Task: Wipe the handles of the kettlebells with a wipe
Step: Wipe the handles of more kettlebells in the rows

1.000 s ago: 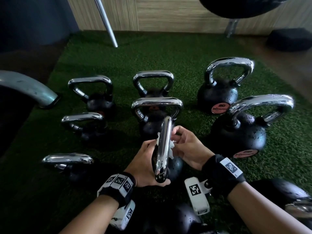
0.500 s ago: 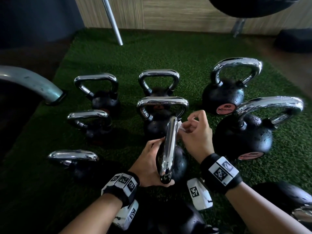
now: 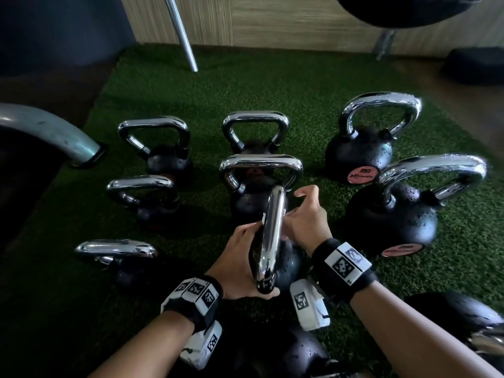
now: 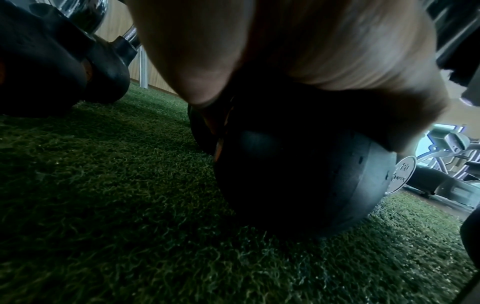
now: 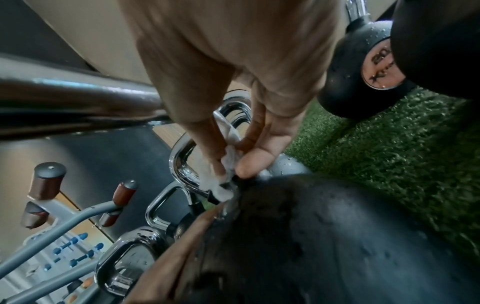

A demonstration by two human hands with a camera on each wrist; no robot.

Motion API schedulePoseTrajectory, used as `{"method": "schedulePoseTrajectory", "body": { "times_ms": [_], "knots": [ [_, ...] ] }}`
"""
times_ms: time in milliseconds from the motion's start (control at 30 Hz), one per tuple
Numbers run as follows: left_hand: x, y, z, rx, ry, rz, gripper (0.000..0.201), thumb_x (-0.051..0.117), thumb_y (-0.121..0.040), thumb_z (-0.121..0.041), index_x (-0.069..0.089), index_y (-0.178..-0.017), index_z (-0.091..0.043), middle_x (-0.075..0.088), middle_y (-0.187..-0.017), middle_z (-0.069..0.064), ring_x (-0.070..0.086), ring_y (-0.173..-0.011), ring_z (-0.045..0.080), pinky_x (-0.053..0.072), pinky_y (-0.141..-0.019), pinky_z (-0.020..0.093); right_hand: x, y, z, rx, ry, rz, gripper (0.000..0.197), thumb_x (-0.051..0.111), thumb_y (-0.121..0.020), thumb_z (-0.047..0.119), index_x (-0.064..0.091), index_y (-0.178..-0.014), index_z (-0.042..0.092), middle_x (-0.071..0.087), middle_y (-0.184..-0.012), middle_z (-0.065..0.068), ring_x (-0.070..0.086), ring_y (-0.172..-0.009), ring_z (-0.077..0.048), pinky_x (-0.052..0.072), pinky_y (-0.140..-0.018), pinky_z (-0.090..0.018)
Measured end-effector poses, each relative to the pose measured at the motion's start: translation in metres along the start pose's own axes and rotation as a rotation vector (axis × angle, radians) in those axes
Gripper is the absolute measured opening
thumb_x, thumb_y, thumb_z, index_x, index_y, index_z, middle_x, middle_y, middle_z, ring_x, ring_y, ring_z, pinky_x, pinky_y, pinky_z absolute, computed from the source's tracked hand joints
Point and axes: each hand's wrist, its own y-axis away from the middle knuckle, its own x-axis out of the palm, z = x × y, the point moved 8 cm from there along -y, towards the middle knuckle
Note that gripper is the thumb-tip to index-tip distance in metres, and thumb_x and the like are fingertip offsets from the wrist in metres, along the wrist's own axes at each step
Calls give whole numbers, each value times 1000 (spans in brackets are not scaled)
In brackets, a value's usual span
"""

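A black kettlebell with a chrome handle [image 3: 272,236] stands on the green turf [image 3: 272,85] right in front of me, its handle seen end-on. My left hand [image 3: 240,257] grips the handle's near end, thumb curled under it, palm over the black ball [image 4: 298,174]. My right hand [image 3: 300,216] reaches in from the right. It pinches a crumpled white wipe [image 5: 228,164] between thumb and fingers, pressed against the handle low down near the ball. Its index finger sticks out free.
Several more chrome-handled kettlebells ring the spot: two large wet ones at right [image 3: 360,151] [image 3: 395,222], two straight ahead [image 3: 261,165], three at left [image 3: 141,184]. A grey curved tube [image 3: 46,132] lies far left; a slanted chrome bar [image 3: 182,31] stands behind.
My right hand rose with the wipe to the far top of the handle, then slid back down its right side toward the ball. The left hand kept its grip.
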Motion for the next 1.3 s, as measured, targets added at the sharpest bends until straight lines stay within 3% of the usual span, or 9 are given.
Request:
{"method": "schedulePoseTrajectory", "body": {
  "times_ms": [300,433,533,633,767,933,1133,1233,1300],
  "knots": [
    [0,3,3,-64,-66,165,143,91,-48,-63,7,-159,-29,10,-159,-17,20,-149,3,37,-119,33,-15,8,46,-524,383,244,91,68,-80,-2,38,-156,37,65,-73,-1,58,-66,-14,45,-60,-17],
    [-40,8,-26,-94,-143,417,94,78,-84,-24,21,-159,-31,18,-157,-20,21,-147,-1,23,-117,16,-18,-1,59,-616,536,329,75,72,-81,1,55,-146,36,58,-89,24,54,-75,10,37,-66,-4],
    [-86,10,-65,-181,97,236,42,69,-87,-47,64,-128,-39,66,-131,-17,60,-125,2,43,-111,28,-17,-6,61,-655,574,328,67,73,-82,5,61,-140,36,63,-97,12,58,-85,-5,37,-73,-4],
    [-87,27,-107,-177,-256,165,78,57,-61,-91,61,-119,-38,70,-99,-14,69,-92,7,57,-85,34,-14,-5,63,-706,557,302,61,77,-81,5,65,-136,29,64,-96,7,57,-83,-9,40,-79,-11],
    [-83,33,-128,-161,-427,33,65,52,-63,-80,59,-110,-35,68,-91,-8,70,-84,17,59,-72,35,-13,-2,64,-729,580,259,61,74,-81,5,65,-136,30,60,-91,2,58,-79,-16,51,-79,-26],
    [-91,26,-119,-202,-384,159,62,70,-57,-67,60,-114,-45,70,-88,-12,70,-84,14,59,-73,33,-24,10,60,-662,605,200,65,63,-77,2,64,-135,30,57,-91,1,64,-82,-29,58,-78,-38],
    [-130,16,-103,-165,-419,157,63,83,-51,-65,64,-111,-65,76,-87,-21,68,-76,-4,58,-72,25,-59,42,43,-550,626,104,57,67,-80,7,64,-135,24,54,-85,4,63,-77,-22,53,-71,-30],
    [-147,10,-94,-130,-435,36,48,92,-67,-43,74,-111,-49,77,-98,-19,64,-75,-7,45,-67,6,-69,69,42,-567,598,70,49,67,-74,8,72,-122,16,52,-79,10,59,-69,-16,49,-67,-23],
    [-148,7,-89,-99,-424,0,50,91,-70,-43,73,-117,-42,77,-102,-15,66,-83,-2,49,-74,13,-71,80,38,-539,579,50,46,67,-72,7,74,-116,18,54,-78,11,60,-67,-15,52,-66,-24]
  ]
}}
